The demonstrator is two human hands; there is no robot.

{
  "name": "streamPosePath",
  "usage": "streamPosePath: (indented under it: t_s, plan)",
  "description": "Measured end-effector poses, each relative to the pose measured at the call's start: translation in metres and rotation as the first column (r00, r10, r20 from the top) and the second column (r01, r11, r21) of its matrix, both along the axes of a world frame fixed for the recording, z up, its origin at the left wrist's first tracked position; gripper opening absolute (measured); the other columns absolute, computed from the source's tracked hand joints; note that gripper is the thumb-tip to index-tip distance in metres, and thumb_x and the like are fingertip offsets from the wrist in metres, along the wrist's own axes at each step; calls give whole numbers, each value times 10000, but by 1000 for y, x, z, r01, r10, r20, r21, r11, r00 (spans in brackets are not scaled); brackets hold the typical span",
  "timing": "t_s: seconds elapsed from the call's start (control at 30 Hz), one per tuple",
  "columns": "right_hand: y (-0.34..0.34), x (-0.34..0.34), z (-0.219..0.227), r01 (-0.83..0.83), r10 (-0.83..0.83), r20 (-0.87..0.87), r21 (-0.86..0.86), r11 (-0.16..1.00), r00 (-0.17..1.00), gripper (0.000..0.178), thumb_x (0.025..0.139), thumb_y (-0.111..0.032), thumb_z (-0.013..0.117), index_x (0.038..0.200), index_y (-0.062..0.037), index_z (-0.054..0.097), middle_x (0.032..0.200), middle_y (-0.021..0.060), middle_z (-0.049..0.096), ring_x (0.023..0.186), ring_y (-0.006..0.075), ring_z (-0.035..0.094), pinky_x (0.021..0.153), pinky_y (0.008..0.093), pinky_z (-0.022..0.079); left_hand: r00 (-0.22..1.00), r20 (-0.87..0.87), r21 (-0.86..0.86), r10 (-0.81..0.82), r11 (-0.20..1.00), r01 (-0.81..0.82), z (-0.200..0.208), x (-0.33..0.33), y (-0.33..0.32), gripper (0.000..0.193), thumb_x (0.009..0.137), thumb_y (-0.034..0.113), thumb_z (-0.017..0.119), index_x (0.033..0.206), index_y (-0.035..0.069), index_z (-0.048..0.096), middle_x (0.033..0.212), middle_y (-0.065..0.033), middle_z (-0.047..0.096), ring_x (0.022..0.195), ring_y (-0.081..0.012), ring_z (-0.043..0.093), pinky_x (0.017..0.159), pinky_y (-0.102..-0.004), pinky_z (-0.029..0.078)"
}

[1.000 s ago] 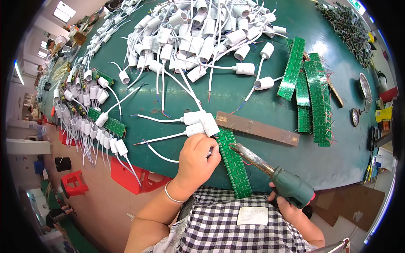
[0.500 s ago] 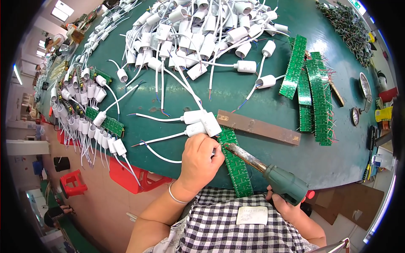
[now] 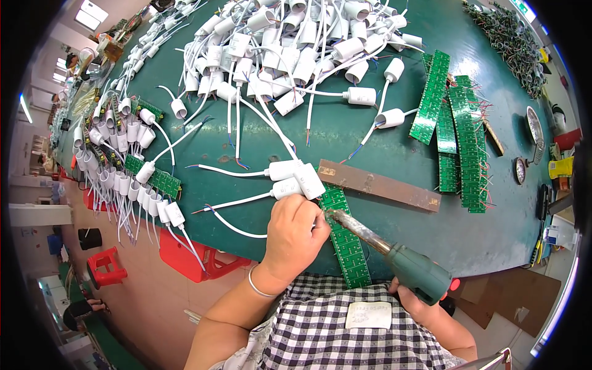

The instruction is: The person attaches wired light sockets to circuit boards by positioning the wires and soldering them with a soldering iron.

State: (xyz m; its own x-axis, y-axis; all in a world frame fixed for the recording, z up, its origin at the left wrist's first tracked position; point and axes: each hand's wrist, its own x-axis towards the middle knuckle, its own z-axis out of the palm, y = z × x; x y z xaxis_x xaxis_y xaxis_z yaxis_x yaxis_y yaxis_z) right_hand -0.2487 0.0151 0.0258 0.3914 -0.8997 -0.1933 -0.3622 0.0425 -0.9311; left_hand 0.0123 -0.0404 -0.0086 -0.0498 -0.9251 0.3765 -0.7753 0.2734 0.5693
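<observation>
My left hand [image 3: 295, 231] is closed in a pinch at the left edge of a green circuit board strip [image 3: 348, 253]; what its fingertips grip is hidden. A white cable [image 3: 231, 228] runs in under that hand. Just above my knuckles lie several white cylindrical sockets [image 3: 308, 180] with cables pointing left. In my right hand [image 3: 422, 305] is a soldering gun [image 3: 416, 271] with a dark green body. Its metal barrel slants up and left, and the tip meets the strip beside my left fingertips. A brown bar [image 3: 379, 185] lies across the strip's far end.
A large heap of white sockets [image 3: 302, 61] with cables covers the far middle of the green table [image 3: 246, 139]. More sockets on boards [image 3: 154, 176] line the left edge. Loose circuit boards [image 3: 465, 148] and a metal dish [image 3: 533, 126] lie right. A red stool [image 3: 108, 268] stands on the floor.
The soldering gun has shifted very slightly, its tip still at the strip by my left fingertips. My left hand has barely moved.
</observation>
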Motion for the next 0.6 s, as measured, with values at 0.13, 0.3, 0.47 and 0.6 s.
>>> streamPosePath:
  t_s: [0.13, 0.3, 0.47, 0.6]
  plan:
    - [8, 5, -5, 211, -222, 190, 79, 974, 956, 180, 788, -24, 606, 964, -20, 646, 816, 79, 654, 693, 221, 659, 709, 354, 510, 1000, 3, 5, 7, 1000, -7, 0, -2, 0, 204, 650, -6, 659, 762, 68, 505, 778, -106, 471, 738, -313, 504, 676, -416, 413]
    - [9, 4, -3, 204, -220, 112, 141, 969, 969, 204, 757, -15, 631, 958, -28, 663, 869, 93, 677, 736, 223, 661, 752, 359, 503, 1000, 26, -4, 8, 1000, -8, 2, -2, 1, 192, 640, -10, 654, 726, 64, 499, 767, -102, 464, 727, -310, 501, 666, -413, 412]
    - [17, 2, -10, 248, -256, 37, 148, 957, 966, 254, 715, -25, 674, 969, -35, 678, 950, 101, 686, 911, 287, 630, 872, 393, 462, 999, 35, -16, -2, 1000, 2, 2, -2, -1, 186, 639, -6, 651, 722, 63, 499, 765, -100, 461, 726, -309, 501, 663, -414, 413]
    - [16, 0, -10, 224, -231, 16, 182, 957, 973, 283, 699, -26, 691, 982, -33, 680, 979, 113, 681, 939, 308, 621, 897, 396, 454, 998, 55, 9, -4, 1000, 4, 5, -2, -1, 170, 649, -4, 640, 724, 57, 501, 766, -105, 464, 728, -313, 505, 664, -415, 415]
